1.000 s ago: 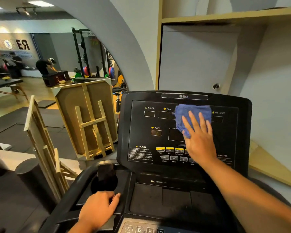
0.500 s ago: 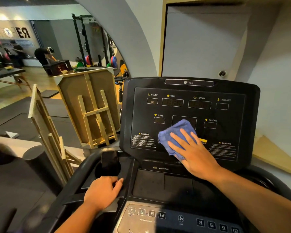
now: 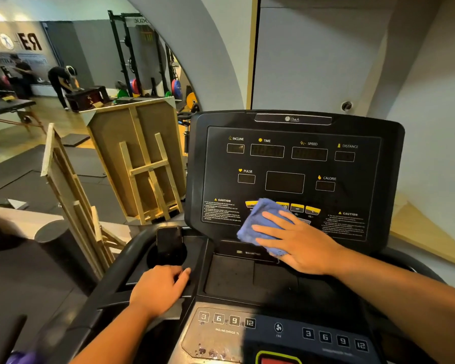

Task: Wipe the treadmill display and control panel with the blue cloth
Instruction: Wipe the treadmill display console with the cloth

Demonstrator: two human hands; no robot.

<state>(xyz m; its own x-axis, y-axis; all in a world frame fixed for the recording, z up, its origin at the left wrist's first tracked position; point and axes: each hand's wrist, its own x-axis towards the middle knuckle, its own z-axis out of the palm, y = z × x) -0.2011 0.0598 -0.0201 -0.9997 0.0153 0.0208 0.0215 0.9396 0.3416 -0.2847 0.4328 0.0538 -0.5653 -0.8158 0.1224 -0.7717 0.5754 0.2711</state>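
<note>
The black treadmill display (image 3: 294, 164) stands upright ahead, with dark readout windows and a row of yellow buttons near its bottom. My right hand (image 3: 297, 241) lies flat with straight fingers on the blue cloth (image 3: 258, 223), pressing it against the display's lower middle, over the left yellow buttons and the bottom edge. Below lies the control panel (image 3: 247, 329) with numbered keys and a fan button; its grey left part is spotted. My left hand (image 3: 159, 290) rests on the left side of the console by the cup holder, fingers curled over the edge.
A dark phone (image 3: 169, 241) stands in the left cup holder. Wooden panels (image 3: 137, 158) lean to the left of the treadmill, beside a dark cylinder (image 3: 55, 243). A white wall and cabinet (image 3: 313, 56) lie close behind the display. People and weight racks are far back left.
My right hand slid the blue cloth from the top of the display, near the speed window, down and left to its bottom edge. My left hand stayed on the console.
</note>
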